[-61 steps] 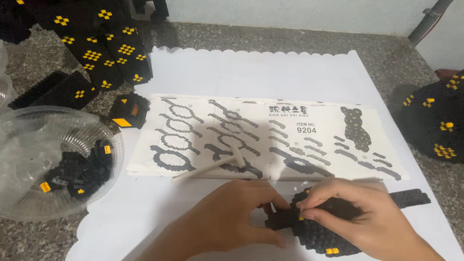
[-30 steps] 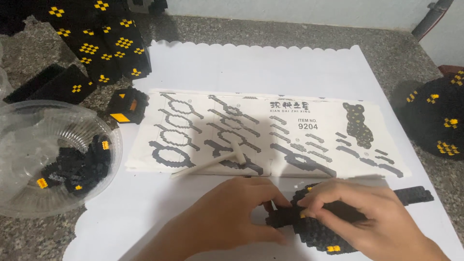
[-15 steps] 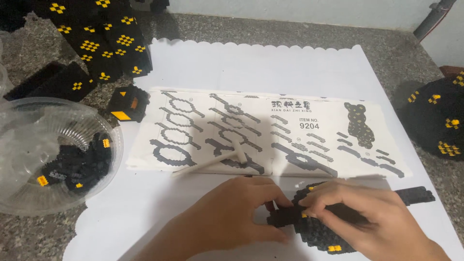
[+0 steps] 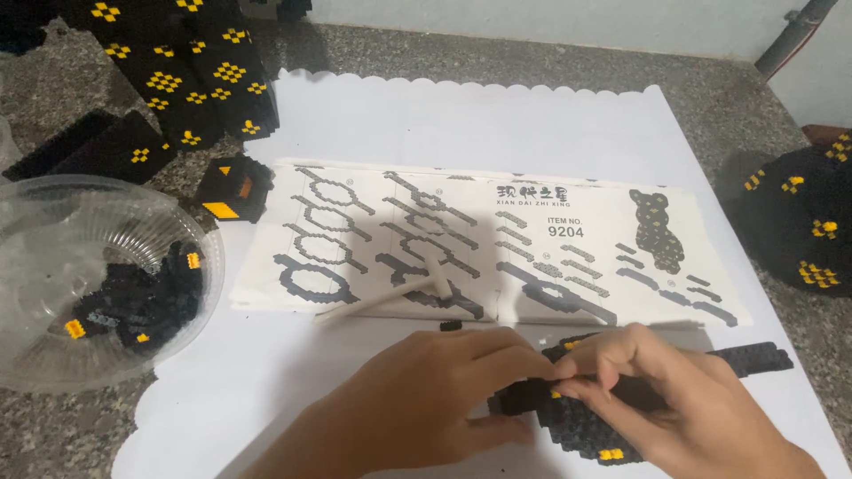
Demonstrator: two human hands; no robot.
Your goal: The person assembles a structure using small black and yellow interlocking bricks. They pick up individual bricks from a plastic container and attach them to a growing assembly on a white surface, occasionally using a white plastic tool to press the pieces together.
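My left hand (image 4: pixel 435 390) and my right hand (image 4: pixel 674 399) meet over a flat black assembly of small bricks (image 4: pixel 577 426) with a few yellow bricks, lying on a white paper sheet (image 4: pixel 461 124). Both hands pinch the assembly where their fingertips touch, near its upper left edge. A thin black brick strip (image 4: pixel 754 357) runs out to the right from under my right hand. One loose black brick (image 4: pixel 451 326) lies just above my left hand. Much of the assembly is hidden by my fingers.
An unfolded instruction sheet (image 4: pixel 497 239) lies beyond my hands, with a white T-shaped tool (image 4: pixel 390 297) on it. A clear plastic bowl (image 4: pixel 53 213) of black and yellow bricks stands at left. Built black-and-yellow parts sit at the top left (image 4: pixel 177 71) and right edge (image 4: pixel 799 231).
The view has shifted slightly. My hands stay on the black assembly, with the fingertips working closer together at its upper left edge.
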